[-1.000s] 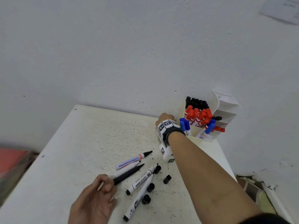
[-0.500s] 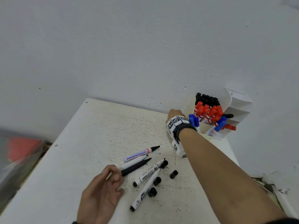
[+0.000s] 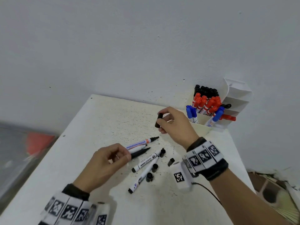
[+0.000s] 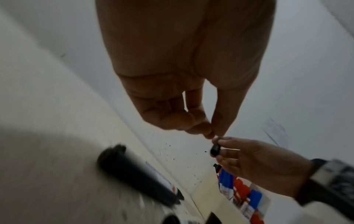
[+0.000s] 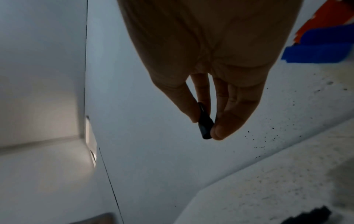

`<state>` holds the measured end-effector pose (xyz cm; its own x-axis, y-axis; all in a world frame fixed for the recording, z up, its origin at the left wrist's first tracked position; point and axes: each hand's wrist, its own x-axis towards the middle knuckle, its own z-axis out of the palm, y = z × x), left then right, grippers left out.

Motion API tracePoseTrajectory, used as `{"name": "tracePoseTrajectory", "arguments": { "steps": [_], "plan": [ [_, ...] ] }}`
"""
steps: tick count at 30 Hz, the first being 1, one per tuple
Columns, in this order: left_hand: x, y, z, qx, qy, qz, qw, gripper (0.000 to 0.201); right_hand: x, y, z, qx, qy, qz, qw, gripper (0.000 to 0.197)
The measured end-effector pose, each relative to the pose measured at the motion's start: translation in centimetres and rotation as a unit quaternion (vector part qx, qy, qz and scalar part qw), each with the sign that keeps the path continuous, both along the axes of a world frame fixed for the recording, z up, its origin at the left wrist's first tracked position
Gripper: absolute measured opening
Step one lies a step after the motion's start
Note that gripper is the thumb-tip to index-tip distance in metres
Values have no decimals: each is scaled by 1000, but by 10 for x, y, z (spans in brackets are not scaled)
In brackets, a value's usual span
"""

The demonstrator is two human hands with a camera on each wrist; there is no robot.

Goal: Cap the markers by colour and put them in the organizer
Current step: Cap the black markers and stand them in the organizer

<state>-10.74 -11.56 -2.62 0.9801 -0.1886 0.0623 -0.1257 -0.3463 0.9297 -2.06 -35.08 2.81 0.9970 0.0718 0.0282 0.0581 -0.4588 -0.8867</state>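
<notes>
Your left hand (image 3: 105, 161) covers the black marker's (image 3: 140, 152) rear end. Left wrist view blurs the near markers (image 4: 134, 174); marker labels are too small, probably unreadable.

You faced a plain white wall (image 3: 129, 46); the speckled white table (image 3: 105, 120) stood against it under even, diffuse light.

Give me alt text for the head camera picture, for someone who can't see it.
The right hand pinches a black cap above a white table, while the left hand grips a black marker among uncapped markers and loose caps. A white organizer holds capped markers.
</notes>
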Motion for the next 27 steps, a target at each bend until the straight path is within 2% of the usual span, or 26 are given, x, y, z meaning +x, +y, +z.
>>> {"name": "tracePoseTrajectory", "arguments": {
  "steps": [3, 6, 7, 9, 14, 17, 19, 23, 27],
  "plan": [
    [17, 0, 9, 165, -37, -2, 986, 8, -34, -9, 2, 118, 14, -20, 993, 12],
    [33, -3, 6, 357, -23, -32, 933, 9, -58, -17, -4, 162, 6, -31, 986, 12],
    [35, -5, 3, 395, -17, -40, 918, 8, -64, -19, -7, 167, 5, -36, 985, 12],
    [39, -8, 0, 425, -3, -45, 904, 9, -74, -19, -13, 177, 8, -41, 983, 13],
    [39, -15, -1, 450, 13, -38, 892, 13, -92, -22, -22, 196, 16, -60, 979, 13],
    [36, -15, 5, 458, 5, -51, 887, 17, -96, -24, -24, 209, 9, -77, 975, 14],
    [33, -13, 15, 429, -20, -45, 902, 20, -97, -26, -24, 224, -9, -92, 970, 15],
    [10, -15, 37, 264, -64, -40, 962, 27, -94, -23, -21, 257, -67, -126, 956, 15],
    [-19, -33, 42, 123, -108, -22, 986, 21, -94, -15, -13, 325, -93, -153, 929, 13]
  ]
}}
